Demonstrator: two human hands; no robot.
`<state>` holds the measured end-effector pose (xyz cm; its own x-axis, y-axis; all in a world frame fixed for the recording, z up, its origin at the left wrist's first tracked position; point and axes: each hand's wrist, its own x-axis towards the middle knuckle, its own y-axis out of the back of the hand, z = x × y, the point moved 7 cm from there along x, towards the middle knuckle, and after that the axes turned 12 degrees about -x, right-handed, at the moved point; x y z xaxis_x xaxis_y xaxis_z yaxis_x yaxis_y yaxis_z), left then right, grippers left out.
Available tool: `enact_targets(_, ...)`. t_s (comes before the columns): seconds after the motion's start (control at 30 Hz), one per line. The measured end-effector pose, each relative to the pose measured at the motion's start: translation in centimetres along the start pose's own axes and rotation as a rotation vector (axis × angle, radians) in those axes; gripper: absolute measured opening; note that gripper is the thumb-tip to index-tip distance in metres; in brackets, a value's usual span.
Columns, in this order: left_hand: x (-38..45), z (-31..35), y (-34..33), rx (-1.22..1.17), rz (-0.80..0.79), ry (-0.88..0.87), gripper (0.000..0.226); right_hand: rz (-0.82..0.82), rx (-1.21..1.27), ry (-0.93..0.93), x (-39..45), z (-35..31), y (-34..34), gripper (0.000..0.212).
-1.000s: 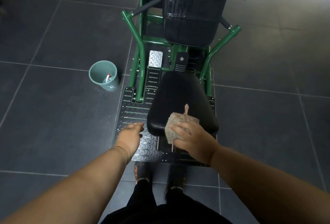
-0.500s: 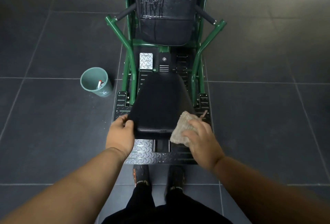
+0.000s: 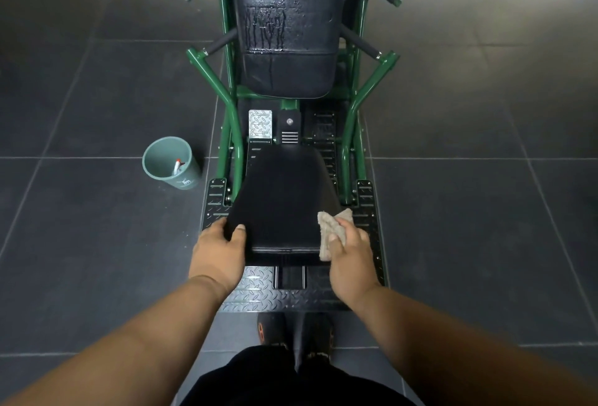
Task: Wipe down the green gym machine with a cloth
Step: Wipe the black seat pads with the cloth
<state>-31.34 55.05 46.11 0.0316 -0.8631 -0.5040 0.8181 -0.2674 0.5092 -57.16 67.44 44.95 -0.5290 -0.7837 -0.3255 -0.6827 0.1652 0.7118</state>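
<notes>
My left hand (image 3: 217, 252) grips the seat pad's (image 3: 284, 198) near corner; my right hand's (image 3: 348, 256) fingers pinch the cloth (image 3: 330, 227) on its opposite edge. Backrest (image 3: 284, 24) glistens wet; I judge the green frame (image 3: 362, 95) still unwiped.

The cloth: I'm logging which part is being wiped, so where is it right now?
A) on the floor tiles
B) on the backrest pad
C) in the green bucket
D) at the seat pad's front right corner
D: the right hand grips the cloth against the front right corner of the seat pad, while the left hand holds the opposite corner.
</notes>
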Motion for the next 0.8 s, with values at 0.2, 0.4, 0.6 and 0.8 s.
enact_targets(0.2, 0.3, 1.1, 0.9, -0.011, -0.082, -0.035, 0.042, -0.116, 0.029, -0.096, 4.9, -1.2, 0.1, 0.039)
enact_targets(0.4, 0.7, 1.4, 1.3, 0.094, -0.142, -0.097, 0.04, -0.182, 0.034, -0.3, 3.8, -2.0, 0.4, 0.06)
enact_targets(0.6, 0.3, 2.7, 0.0, 0.378, -0.247, -0.156, 0.083, -0.133, -0.165, -0.293, 0.9, -2.9, 1.0, 0.073)
enact_targets(0.8, 1.0, 3.5, 0.1, 0.469, -0.269, -0.163, 0.083, -0.267, -0.315, -0.283, 5.7, -2.6, 0.4, 0.057)
